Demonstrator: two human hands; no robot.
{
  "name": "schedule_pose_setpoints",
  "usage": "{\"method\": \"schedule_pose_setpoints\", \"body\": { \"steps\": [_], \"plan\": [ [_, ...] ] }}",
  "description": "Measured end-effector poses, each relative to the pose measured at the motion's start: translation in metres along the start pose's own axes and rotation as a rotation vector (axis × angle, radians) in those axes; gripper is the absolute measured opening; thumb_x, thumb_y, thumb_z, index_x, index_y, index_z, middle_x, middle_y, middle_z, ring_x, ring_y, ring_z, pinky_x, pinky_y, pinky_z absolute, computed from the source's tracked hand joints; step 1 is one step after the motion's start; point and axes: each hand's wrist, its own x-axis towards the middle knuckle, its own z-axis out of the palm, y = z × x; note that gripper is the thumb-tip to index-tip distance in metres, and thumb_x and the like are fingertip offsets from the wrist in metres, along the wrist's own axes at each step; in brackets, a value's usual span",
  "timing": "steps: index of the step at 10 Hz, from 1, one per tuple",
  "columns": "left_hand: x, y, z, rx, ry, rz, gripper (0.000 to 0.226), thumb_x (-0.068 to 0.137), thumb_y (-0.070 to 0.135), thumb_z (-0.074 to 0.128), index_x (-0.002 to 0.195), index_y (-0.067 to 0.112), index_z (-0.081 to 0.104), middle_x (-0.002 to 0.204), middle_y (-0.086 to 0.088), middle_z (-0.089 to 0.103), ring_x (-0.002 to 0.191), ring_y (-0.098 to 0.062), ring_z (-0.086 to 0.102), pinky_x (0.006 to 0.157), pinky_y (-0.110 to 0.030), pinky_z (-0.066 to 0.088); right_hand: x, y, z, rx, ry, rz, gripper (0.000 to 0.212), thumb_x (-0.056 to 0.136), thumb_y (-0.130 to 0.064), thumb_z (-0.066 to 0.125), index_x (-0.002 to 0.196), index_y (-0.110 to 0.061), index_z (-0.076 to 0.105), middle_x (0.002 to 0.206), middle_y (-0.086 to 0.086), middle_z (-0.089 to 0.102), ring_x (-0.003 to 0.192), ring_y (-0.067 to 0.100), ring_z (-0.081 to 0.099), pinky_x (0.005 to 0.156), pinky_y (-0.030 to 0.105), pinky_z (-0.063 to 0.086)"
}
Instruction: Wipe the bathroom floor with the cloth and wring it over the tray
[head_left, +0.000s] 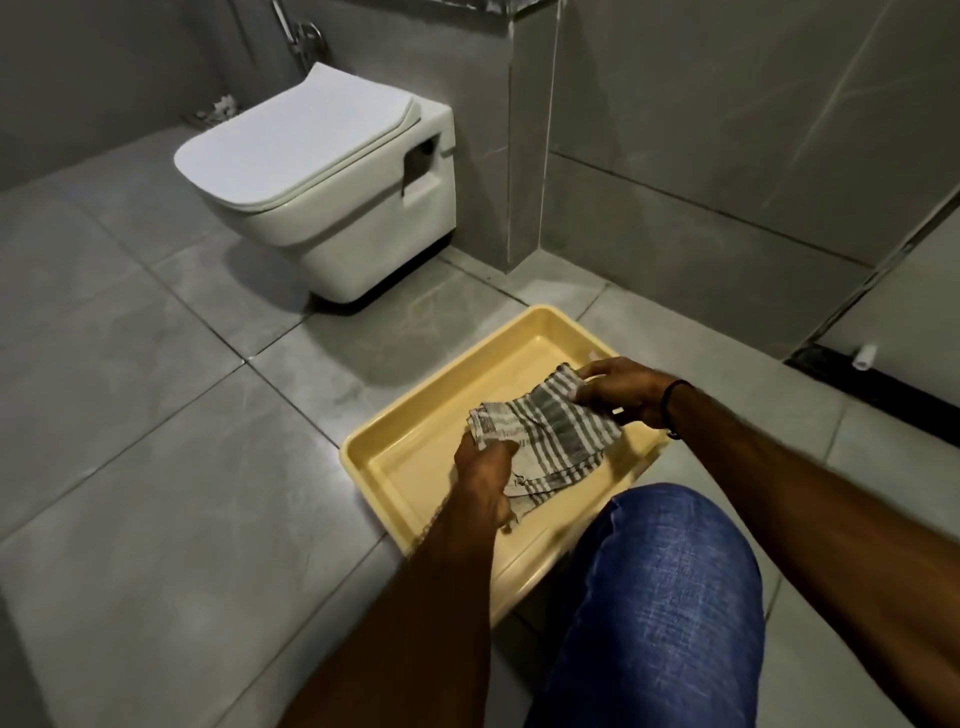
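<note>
A grey-and-white striped cloth (550, 434) hangs stretched above a shallow yellow tray (415, 452) that lies on the grey tiled floor (156, 415). My left hand (485, 475) grips the cloth's near left end. My right hand (623, 389) pinches its far right end over the tray's right rim. A dark band circles my right wrist. The cloth droops loosely between both hands, partly folded.
A white wall-hung toilet (322, 171) with its lid down stands behind the tray at the left. A grey tiled wall (727, 156) runs along the right. My knee in blue jeans (660, 597) is just in front of the tray. A dark floor drain channel (883, 384) lies far right.
</note>
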Motion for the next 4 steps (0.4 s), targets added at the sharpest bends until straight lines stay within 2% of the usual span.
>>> {"method": "schedule_pose_setpoints", "body": {
  "steps": [1, 2, 3, 4],
  "plan": [
    [0.009, -0.025, 0.002, 0.126, 0.187, 0.055, 0.044, 0.09, 0.002, 0.065, 0.13, 0.021, 0.064, 0.121, -0.008, 0.073, 0.103, -0.03, 0.071, 0.083, -0.041, 0.063, 0.004, 0.006, 0.01, -0.155, 0.052, -0.08, 0.035, 0.088, 0.005, 0.069, 0.121, -0.009, 0.068, 0.091, 0.017, 0.068, 0.074, 0.024, 0.061, 0.061, 0.031, 0.051],
    [0.01, -0.033, -0.001, 0.311, 0.272, 0.064, 0.04, 0.09, 0.01, 0.064, 0.129, 0.019, 0.062, 0.126, -0.01, 0.07, 0.108, -0.032, 0.068, 0.092, -0.042, 0.06, -0.002, 0.005, 0.01, -0.159, 0.159, -0.153, 0.037, 0.089, 0.006, 0.067, 0.121, -0.012, 0.07, 0.089, 0.011, 0.072, 0.074, 0.021, 0.066, 0.054, 0.03, 0.056],
    [0.009, -0.03, 0.003, 0.676, 0.385, 0.102, 0.054, 0.089, 0.017, 0.063, 0.138, 0.004, 0.046, 0.142, -0.021, 0.051, 0.129, -0.038, 0.052, 0.109, -0.045, 0.045, -0.025, 0.001, -0.014, 0.073, 0.316, -0.221, 0.029, 0.093, -0.005, 0.069, 0.12, -0.015, 0.072, 0.105, 0.011, 0.076, 0.095, 0.025, 0.074, 0.072, 0.043, 0.065],
    [-0.007, -0.018, 0.011, 0.835, 0.493, 0.128, 0.061, 0.088, 0.022, 0.066, 0.14, 0.003, 0.04, 0.145, -0.021, 0.043, 0.133, -0.039, 0.046, 0.112, -0.049, 0.041, -0.058, 0.0, -0.037, 0.234, 0.331, -0.277, 0.023, 0.095, -0.01, 0.069, 0.117, -0.015, 0.073, 0.111, 0.012, 0.077, 0.1, 0.028, 0.075, 0.078, 0.046, 0.065]
  ]
}}
